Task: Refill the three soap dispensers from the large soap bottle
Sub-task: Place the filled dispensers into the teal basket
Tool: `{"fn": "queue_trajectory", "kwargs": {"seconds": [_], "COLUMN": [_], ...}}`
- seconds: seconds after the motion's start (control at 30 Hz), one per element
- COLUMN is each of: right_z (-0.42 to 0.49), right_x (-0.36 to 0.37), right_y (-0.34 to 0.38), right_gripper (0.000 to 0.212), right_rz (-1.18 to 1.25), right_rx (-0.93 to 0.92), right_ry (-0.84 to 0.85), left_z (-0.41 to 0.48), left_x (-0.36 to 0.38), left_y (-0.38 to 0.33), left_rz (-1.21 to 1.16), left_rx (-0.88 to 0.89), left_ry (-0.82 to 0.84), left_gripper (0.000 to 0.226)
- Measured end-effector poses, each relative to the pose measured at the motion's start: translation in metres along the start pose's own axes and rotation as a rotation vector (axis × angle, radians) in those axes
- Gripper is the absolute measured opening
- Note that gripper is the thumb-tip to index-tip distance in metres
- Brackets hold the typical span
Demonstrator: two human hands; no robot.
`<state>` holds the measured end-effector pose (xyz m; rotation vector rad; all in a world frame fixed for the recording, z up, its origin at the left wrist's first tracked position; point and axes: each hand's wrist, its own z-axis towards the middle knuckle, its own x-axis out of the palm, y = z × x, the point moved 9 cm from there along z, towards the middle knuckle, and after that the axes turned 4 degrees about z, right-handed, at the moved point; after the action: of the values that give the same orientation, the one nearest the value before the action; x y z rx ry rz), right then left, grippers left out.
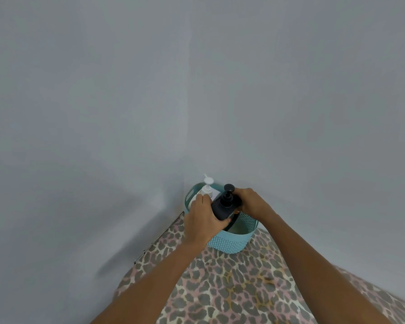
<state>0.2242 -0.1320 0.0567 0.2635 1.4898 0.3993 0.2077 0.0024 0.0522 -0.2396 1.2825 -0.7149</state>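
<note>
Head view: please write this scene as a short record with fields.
surface: leopard-print cloth
basket: light blue, stands on the cloth
black dispenser: tilted, over the basket
white dispenser: upright at the basket's far side, pump on
left hand: grips the black dispenser's body
right hand: holds the black dispenser at its pump

Matt black plastic dispenser (pixel 222 205), perforated teal plastic basket (pixel 232 240), leopard-print cloth (pixel 232 288)
</note>
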Motion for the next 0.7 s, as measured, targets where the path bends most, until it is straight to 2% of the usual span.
{"fn": "queue_trajectory", "kwargs": {"seconds": [0.23,0.47,0.7], "right_z": [0.01,0.016,0.017], "right_x": [0.02,0.026,0.026], "right_y": [-0.008,-0.014,-0.011], "right_gripper": [0.035,0.04,0.038], "right_rz": [-0.083,-0.135,-0.174], "right_rx": [0.043,0.058,0.078], "right_ry": [0.033,0.041,0.038], "left_z": [-0.005,-0.005,-0.004], "left_x": [0.013,0.021,0.025], "left_y": [0.011,0.019,0.02], "left_rz": [-0.023,-0.113,-0.136], "left_rx": [-0.075,-0.166,-0.195], "left_ry": [-0.008,-0.005,0.022], "left_gripper": [0.061,0.072,0.073]}}
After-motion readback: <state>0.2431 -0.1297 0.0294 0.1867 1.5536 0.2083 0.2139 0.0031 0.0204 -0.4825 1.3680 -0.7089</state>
